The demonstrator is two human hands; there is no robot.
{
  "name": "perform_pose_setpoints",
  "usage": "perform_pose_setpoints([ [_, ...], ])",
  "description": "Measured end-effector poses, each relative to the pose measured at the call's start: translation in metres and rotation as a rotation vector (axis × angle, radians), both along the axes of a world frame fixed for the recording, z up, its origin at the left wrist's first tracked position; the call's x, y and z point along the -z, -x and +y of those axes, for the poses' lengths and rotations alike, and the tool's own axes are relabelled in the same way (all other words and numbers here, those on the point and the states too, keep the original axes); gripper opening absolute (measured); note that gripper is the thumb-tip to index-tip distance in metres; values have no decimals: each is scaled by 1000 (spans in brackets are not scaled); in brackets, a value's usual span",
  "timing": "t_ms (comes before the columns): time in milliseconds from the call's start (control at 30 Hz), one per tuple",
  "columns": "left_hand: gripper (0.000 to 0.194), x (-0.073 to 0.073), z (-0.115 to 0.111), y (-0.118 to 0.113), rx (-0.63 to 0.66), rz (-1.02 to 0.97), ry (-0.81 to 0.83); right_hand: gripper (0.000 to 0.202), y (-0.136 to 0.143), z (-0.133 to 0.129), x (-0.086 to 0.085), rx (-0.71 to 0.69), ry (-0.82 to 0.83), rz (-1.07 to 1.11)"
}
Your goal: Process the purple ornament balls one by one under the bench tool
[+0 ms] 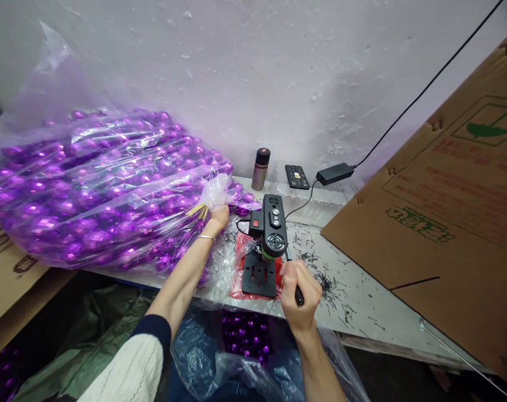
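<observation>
While the right hand (pixel 307 292) grips the black handle (pixel 299 297), the left hand (pixel 220 216) meets bunched plastic (pixel 215 191); fingers obscured. Left hold: indeterminable.

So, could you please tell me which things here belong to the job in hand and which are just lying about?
In use, it seems:
black press, its lever in the right hand
bag of purple balls, at the left hand
adapter, corded toward the press

Apparently lying about:
bottle
phone

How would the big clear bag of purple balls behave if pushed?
The clear bag is probably floppy, given its wrinkled film. The purple balls may shift, being rounded and piled. Glossy plastic suggests slipperiness.
</observation>
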State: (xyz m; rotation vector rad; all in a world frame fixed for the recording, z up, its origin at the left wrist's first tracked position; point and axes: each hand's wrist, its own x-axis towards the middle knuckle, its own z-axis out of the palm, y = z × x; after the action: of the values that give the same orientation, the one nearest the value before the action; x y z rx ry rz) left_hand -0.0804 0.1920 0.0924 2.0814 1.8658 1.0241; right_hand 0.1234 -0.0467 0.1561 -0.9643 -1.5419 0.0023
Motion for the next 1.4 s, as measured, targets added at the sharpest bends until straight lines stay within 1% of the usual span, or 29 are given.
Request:
perform_pose_setpoints([
  [33,25,2,4,-3,-19,39,40,28,0,0,0,-1,2,-3],
  [100,35,4,4,-6,-44,135,139,28,0,0,1,-2,-3,-12],
  [167,44,5,-1,-8,-48,204,200,28,0,0,3,2,-13,-20],
  [233,51,2,-8,-9,-35,253,240,28,-1,0,6,5,-14,-21],
  [367,54,-11,-24,-7,3,289,302,28,-1,0,8,4,-4,-23],
  [467,53,-25,-45,3,17,261,303,29,-1,0,6,12,-10,-38],
  [500,52,-28,-55,9,13,203,287,29,-1,0,6,13,-13,-40],
  [533,53,-31,-67,16,2,104,267,29,-1,1,5,12,-14,-39],
  [567,54,-33,-80,24,-9,-48,249,29,-1,1,5,11,-16,-35],
  [633,55,-35,-110,40,-8,-486,250,29,-2,1,5,8,-17,-25],
  [700,52,-33,-142,50,55,-968,309,28,-2,1,7,7,-8,-13],
  [767,45,-29,-171,53,138,-1358,392,29,-2,2,8,3,5,-4],
  [800,41,-26,-184,51,168,-1498,428,30,-2,2,9,1,13,-1],
  [867,37,-20,-204,41,189,-1698,492,30,-2,2,9,-2,19,5],
  [967,38,-10,-221,18,179,-1854,622,32,-2,3,3,3,28,10],
  [1033,39,-4,-225,3,156,-1882,724,34,-2,3,-3,11,46,3],
  [1133,32,4,-226,-17,79,-1873,827,37,-3,4,-13,26,63,-18],
  [1267,24,12,-222,-32,41,-1850,857,38,-3,5,-18,34,54,-38],
  [1400,21,21,-218,-37,-11,-1790,844,37,-2,4,-16,30,53,-17],
])
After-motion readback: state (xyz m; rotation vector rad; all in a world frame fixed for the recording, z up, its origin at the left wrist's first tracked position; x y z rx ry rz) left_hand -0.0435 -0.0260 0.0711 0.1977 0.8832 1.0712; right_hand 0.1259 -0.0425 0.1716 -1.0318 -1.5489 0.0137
